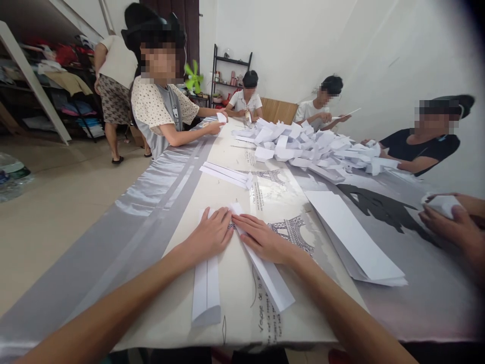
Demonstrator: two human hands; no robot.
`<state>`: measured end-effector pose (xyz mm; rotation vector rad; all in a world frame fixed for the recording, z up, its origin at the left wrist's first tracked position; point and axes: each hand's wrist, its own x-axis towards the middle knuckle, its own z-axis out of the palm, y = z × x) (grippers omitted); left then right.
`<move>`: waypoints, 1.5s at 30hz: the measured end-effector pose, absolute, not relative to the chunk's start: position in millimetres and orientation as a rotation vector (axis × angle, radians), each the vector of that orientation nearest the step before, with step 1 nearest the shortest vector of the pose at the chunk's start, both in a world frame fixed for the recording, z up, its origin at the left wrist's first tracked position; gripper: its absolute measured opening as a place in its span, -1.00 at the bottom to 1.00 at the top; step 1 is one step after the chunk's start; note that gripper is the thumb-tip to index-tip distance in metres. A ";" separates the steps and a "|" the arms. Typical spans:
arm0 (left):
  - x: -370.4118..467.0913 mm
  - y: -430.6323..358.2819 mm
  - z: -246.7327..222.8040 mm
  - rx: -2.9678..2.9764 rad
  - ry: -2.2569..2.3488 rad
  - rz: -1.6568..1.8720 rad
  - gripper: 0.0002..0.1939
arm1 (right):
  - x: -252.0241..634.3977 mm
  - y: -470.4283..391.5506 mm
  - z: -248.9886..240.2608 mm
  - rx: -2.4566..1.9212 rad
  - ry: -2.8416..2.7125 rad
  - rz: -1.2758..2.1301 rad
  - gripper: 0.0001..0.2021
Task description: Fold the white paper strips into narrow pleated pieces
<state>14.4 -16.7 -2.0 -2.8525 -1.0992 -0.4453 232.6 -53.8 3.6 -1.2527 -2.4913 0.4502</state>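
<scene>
My left hand (pixel 212 233) lies on the upper part of a white folded paper strip (pixel 206 293), which has a dark lengthwise line and a curled near end. Across from it, my right hand (pixel 261 237) rests on a second folded paper strip (pixel 275 285), slanting toward the lower right. Both hands are flat with the fingers stretched out, and the fingertips meet at the far ends of the strips. My hands partly hide both strips. Just beyond them is another pair of folded strips (pixel 225 174).
A printed cloth (pixel 182 293) covers the table. A stack of white paper sheets (pixel 356 237) lies to the right, and a large heap of folded paper (pixel 299 144) farther back. Several people sit or stand around; another person's hands (pixel 450 217) hold folded white paper at the right edge.
</scene>
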 end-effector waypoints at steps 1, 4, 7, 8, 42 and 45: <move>14.1 -16.2 -3.6 -2.852 -1.100 -0.449 -0.56 | 232.9 -53.6 3.5 -1.250 -2.494 0.445 -0.47; 13.9 -15.1 -7.7 -2.851 -1.108 -0.443 -0.56 | 233.6 -52.8 2.9 -1.244 -2.508 0.434 -0.47; 15.0 -15.3 -9.6 -2.841 -1.114 -0.452 -0.56 | 234.0 -51.7 2.4 -1.234 -2.519 0.426 -0.47; 15.5 -15.6 -9.8 -2.834 -1.117 -0.458 -0.56 | 234.0 -51.5 2.4 -1.228 -2.521 0.422 -0.47; 23.1 -12.0 -2.7 -2.861 -1.182 -0.411 -0.26 | 243.0 -133.0 10.0 -1.364 -2.428 0.286 -0.44; 22.9 -11.1 -1.5 -2.892 -1.184 -0.423 -0.28 | 243.4 -151.2 11.2 -1.359 -2.456 0.237 -0.41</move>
